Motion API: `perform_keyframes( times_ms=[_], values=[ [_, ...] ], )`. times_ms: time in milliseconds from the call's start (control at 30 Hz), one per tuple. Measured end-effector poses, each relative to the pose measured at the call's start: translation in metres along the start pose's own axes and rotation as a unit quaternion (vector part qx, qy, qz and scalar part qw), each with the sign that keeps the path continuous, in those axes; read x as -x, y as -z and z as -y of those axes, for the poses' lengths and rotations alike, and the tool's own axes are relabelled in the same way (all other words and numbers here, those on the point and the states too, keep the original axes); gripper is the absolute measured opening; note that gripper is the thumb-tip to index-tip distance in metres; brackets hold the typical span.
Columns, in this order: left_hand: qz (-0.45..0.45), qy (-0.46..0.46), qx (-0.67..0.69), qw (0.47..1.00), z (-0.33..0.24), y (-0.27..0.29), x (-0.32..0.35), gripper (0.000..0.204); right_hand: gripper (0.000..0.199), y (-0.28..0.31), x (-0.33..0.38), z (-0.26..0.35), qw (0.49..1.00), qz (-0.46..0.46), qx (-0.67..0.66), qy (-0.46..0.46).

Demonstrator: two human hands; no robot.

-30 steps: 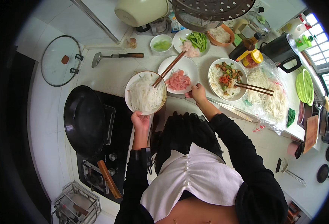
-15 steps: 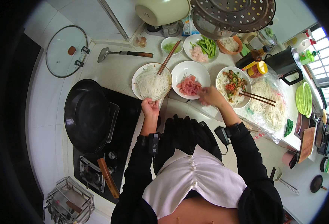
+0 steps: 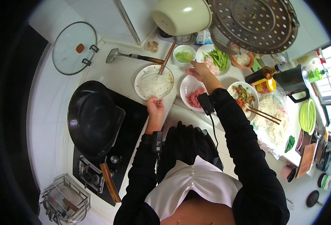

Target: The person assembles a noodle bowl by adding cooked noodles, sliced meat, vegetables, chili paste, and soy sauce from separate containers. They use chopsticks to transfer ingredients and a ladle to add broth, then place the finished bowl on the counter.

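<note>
My left hand (image 3: 155,106) grips the near rim of a white bowl (image 3: 138,89) with a brown edge, thumb on the rim. Thin white rice noodles (image 3: 153,83) fill the bowl, and a pair of brown chopsticks (image 3: 167,57) leans in it, pointing away. Empty as far as I can see, my right hand (image 3: 199,71) reaches over the far edge of a white bowl (image 3: 185,87) of raw pink meat slices (image 3: 195,98), its fingers a little apart and pointing left. Just beyond those fingers sits a small bowl of chopped greens (image 3: 184,55).
A black wok (image 3: 91,118) rests on the stove (image 3: 129,120) at left, with a spatula (image 3: 135,57) behind. A plate of green peppers (image 3: 219,59), a bowl of topped noodles (image 3: 242,98) and bagged noodles (image 3: 273,120) stand right. A perforated steamer tray (image 3: 252,20) overhangs the back.
My right hand has moved away from the near right rim of the meat bowl, forward and slightly left, toward the small bowl of greens. My left hand still grips the noodle bowl.
</note>
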State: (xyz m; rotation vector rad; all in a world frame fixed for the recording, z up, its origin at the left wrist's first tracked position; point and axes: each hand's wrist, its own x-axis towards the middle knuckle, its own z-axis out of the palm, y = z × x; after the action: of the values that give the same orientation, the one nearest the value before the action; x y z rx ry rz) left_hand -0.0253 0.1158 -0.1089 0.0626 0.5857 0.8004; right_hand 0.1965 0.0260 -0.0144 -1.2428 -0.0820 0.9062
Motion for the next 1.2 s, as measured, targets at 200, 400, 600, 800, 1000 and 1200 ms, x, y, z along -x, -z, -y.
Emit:
perform_keyframes(
  times_ms=[200, 400, 600, 800, 1000, 1200],
  values=[
    [0.012, 0.021, -0.006, 1.000, -0.014, -0.029, 0.010, 0.052, 0.030, -0.013, -0.042, -0.013, 0.998, -0.060, 0.012, -0.001],
    [0.077, 0.046, -0.030, 0.996, -0.030, -0.038, 0.012, 0.062, 0.016, 0.003, -0.105, -0.035, 0.989, -0.118, 0.082, 0.045],
    [-0.064, -0.158, -0.227, 0.959, -0.024, -0.047, 0.042, 0.064, 0.022, -0.004, -0.075, -0.014, 0.958, -0.197, 0.192, 0.081],
    [0.216, -0.367, -0.378, 0.822, 0.021, -0.085, 0.101, 0.066, 0.030, 0.041, 0.033, 0.038, 0.845, -0.226, 0.442, 0.199],
    [0.248, 0.196, -0.287, 0.904, 0.064, -0.102, 0.102, 0.058, 0.035, 0.092, 0.164, 0.020, 0.870, -0.103, 0.464, 0.134],
    [0.336, 0.354, -0.305, 0.818, 0.097, -0.065, 0.116, 0.054, 0.043, 0.115, 0.241, -0.022, 0.940, -0.005, 0.338, 0.056]
  ],
)
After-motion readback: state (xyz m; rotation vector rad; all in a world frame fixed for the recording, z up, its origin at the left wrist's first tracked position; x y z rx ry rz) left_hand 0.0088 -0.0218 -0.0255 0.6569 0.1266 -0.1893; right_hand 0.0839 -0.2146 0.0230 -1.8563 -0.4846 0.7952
